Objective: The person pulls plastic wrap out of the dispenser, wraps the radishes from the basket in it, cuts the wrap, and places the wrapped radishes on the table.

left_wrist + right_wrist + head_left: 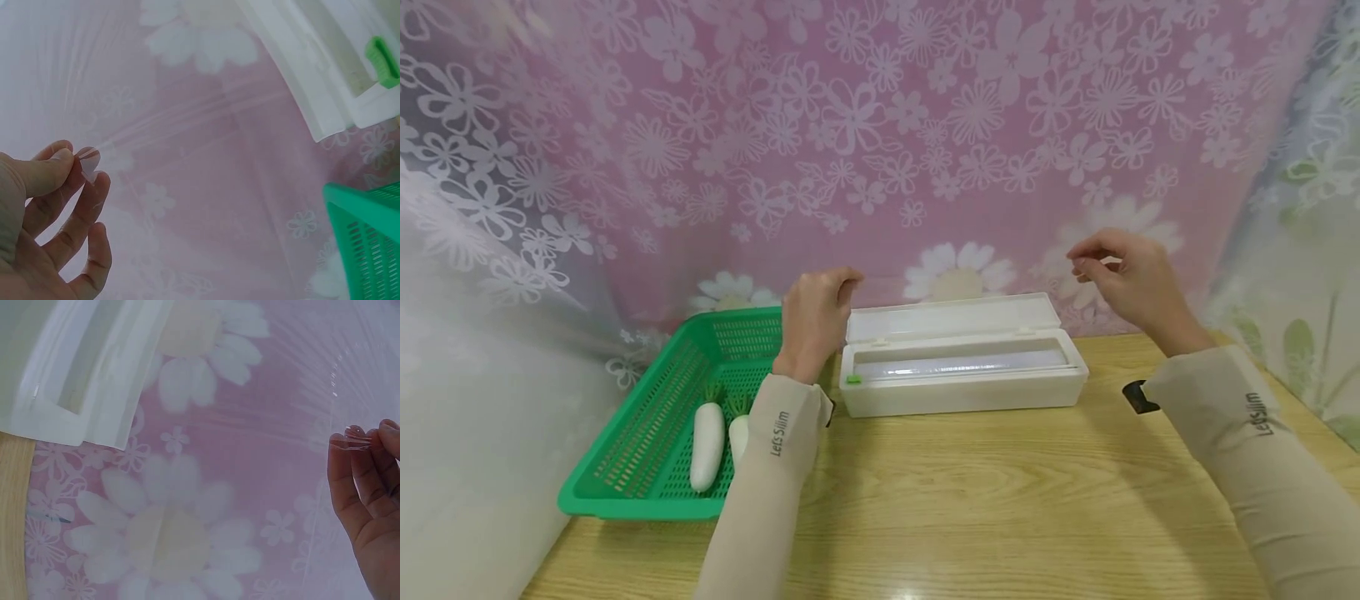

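A sheet of clear cling film (90, 159) stretches in the air between my two hands. My left hand (815, 321) pinches one corner between thumb and forefinger, its other fingers loosely bent. At the other side, my right hand (1138, 279) pinches a gathered edge of the film (353, 444) between thumb and fingertips. Below and between the hands stands a white cling film dispenser (962, 398), its lid (955, 319) tipped back. A roll of film (955, 365) lies inside, and a green slide cutter (853, 379) sits at the left end of its front edge.
A green plastic basket (625, 507) stands on the left, partly behind my left arm. Inside lie a white radish (707, 446) and another radish (739, 437), half hidden by the sleeve. A flowered pink curtain (880, 183) hangs behind the wooden table (970, 500).
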`<state>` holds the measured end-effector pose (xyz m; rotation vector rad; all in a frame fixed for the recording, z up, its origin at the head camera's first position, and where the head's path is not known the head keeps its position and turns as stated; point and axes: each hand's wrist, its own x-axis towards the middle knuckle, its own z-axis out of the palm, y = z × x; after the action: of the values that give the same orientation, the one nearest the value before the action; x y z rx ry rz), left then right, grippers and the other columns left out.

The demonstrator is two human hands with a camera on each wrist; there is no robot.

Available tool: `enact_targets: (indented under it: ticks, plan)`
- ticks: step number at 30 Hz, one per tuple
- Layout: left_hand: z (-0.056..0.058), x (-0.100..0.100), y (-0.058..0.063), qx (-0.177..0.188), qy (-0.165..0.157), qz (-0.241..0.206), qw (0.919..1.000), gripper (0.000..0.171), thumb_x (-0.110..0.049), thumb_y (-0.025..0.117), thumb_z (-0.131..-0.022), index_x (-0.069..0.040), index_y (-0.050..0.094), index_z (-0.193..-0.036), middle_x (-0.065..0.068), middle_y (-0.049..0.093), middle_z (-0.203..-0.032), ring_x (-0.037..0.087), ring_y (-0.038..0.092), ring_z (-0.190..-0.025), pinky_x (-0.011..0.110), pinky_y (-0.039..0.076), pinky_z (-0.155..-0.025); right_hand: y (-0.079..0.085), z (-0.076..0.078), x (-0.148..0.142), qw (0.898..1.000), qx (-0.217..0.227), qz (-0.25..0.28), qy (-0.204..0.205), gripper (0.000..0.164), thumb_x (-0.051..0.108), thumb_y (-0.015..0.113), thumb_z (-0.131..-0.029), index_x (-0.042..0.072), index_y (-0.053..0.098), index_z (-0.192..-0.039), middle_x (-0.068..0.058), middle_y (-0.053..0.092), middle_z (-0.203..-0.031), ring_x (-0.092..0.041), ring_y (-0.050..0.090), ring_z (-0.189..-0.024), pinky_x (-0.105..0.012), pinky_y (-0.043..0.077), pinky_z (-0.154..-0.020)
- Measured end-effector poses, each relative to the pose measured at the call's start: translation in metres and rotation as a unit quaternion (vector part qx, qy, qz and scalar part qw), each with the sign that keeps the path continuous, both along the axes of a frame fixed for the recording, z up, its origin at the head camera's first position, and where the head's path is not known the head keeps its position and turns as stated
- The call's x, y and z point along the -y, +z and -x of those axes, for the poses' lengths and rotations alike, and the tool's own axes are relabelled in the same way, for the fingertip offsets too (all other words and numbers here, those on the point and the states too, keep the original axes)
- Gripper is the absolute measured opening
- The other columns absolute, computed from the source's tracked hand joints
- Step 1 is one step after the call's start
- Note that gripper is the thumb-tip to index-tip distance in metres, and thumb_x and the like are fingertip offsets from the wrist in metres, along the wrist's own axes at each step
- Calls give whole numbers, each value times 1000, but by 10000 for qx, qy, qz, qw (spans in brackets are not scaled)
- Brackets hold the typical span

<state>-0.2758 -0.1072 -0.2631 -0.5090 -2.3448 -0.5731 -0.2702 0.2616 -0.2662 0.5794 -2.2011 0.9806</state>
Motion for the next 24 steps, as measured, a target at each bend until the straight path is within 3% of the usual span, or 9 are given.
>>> enact_targets:
  ticks: [3, 8, 10, 14, 17, 21, 24]
  plan:
    - [-1, 0, 6, -62, 4, -5, 10000, 16, -6, 66, -99, -5, 80, -107, 12, 76, -99, 25, 70, -70, 37, 53, -56, 5, -1, 0, 10000, 44, 45, -72, 13, -10, 61, -95, -5, 72, -99, 20, 64, -87, 11, 60, -72, -5, 45, -73]
    - [-4, -1, 16, -192, -3, -91, 9998, 16, -7, 66, -99, -5, 80, -107, 12, 76, -97, 22, 64, -62, 37, 49, -53, 17, -3, 0, 9999, 12, 29, -133, 13, -9, 61, -95, -6, 72, -101, 21, 63, -88, 13, 60, -72, -5, 44, -74]
    - [-5, -2, 20, -254, -46, -149, 9996, 16, -7, 66, -99, -5, 80, -107, 13, 76, -96, 23, 62, -61, 38, 49, -54, 23, -5, 0, 9998, -79, 29, -152, 13, -10, 61, -95, -7, 72, -100, 17, 65, -87, 14, 60, -71, -4, 44, -73]
    - [-8, 2, 25, -389, 7, -234, 9990, 15, -7, 68, -97, -7, 80, -106, 11, 77, -97, 27, 70, -73, 44, 55, -62, 32, -7, 7, 9992, -341, -7, -199, 12, -10, 63, -94, -8, 73, -98, -7, 71, -88, 14, 59, -70, -5, 46, -72]
    - [-11, 6, 29, -503, 98, -291, 9983, 14, -7, 70, -96, -7, 81, -104, 10, 77, -98, 30, 72, -82, 47, 56, -66, 37, -7, 11, 9991, -399, 76, -87, 12, -11, 62, -93, -8, 72, -98, 3, 71, -87, 12, 61, -71, -6, 47, -71]
    - [-11, 4, 34, -671, 76, -371, 9970, 13, -9, 70, -96, -7, 81, -103, 10, 77, -96, 30, 72, -78, 46, 56, -65, 44, -9, 10, 9987, -471, 176, -21, 12, -12, 62, -93, -8, 72, -98, 24, 64, -86, 9, 62, -71, -7, 48, -71]
    - [-12, 1, 39, -742, 22, -376, 9965, 14, -10, 69, -97, -7, 81, -103, 10, 77, -95, 29, 72, -78, 46, 55, -65, 48, -13, 7, 9984, -538, 168, -109, 11, -12, 63, -93, -8, 72, -98, 24, 63, -87, 10, 61, -72, -6, 48, -71]
